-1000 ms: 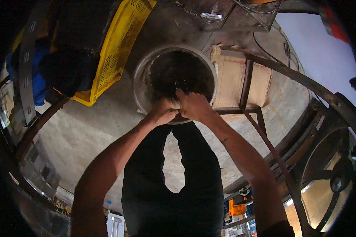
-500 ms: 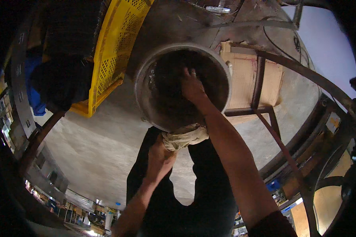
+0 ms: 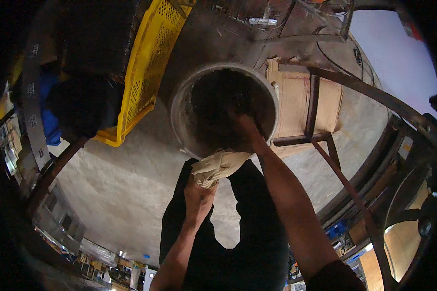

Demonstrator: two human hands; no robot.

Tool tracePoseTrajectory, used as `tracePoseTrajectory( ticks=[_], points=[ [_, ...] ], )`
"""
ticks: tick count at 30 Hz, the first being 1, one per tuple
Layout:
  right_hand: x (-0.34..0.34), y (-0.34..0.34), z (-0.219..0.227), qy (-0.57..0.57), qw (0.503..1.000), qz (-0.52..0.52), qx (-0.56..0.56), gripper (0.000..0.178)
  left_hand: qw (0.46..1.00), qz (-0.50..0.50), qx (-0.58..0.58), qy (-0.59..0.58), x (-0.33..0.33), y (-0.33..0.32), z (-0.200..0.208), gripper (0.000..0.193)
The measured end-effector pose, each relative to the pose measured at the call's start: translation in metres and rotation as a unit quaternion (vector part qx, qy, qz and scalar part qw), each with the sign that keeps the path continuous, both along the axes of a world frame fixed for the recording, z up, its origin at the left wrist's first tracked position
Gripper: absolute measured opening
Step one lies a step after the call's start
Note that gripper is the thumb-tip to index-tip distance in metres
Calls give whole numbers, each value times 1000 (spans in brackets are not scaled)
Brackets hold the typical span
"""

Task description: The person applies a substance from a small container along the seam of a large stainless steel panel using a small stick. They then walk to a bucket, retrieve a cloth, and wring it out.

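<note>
A round grey metal pot with a pale rim stands on the floor in front of my knees. Its inside is dark, and what lies in it is hard to make out. Down inside it reaches my right hand, the fingers lost in shadow. Just below the near rim, my left hand is closed around the lower end of a crumpled beige cloth. The upper part of this cloth lies against the pot's near rim.
Left of the pot is a yellow perforated plastic crate. On the right, a rusty metal frame stands over a flattened cardboard piece. Cables and a shiny bar lie on the far floor.
My right hand has sunk deeper into the pot, and its fingers no longer show. My left hand and the cloth have shifted slightly; more of the cloth now stands out. The view has moved a little.
</note>
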State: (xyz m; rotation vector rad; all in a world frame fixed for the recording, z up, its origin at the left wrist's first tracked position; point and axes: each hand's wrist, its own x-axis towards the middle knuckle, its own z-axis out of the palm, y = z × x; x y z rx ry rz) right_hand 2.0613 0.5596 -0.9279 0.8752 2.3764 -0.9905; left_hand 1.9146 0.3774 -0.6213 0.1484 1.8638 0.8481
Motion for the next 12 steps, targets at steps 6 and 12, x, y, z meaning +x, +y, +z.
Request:
tracePoseTrajectory(
  ticks=[6, 12],
  points=[
    [-19, 0, 65, 39, 977, -165, -132, 41, 999, -10, -20, 41, 11, -6, 20, 48],
    [-20, 14, 75, 190, 790, -457, -362, 53, 999, -24, -9, 29, 18, -13, 28, 51]
  ],
)
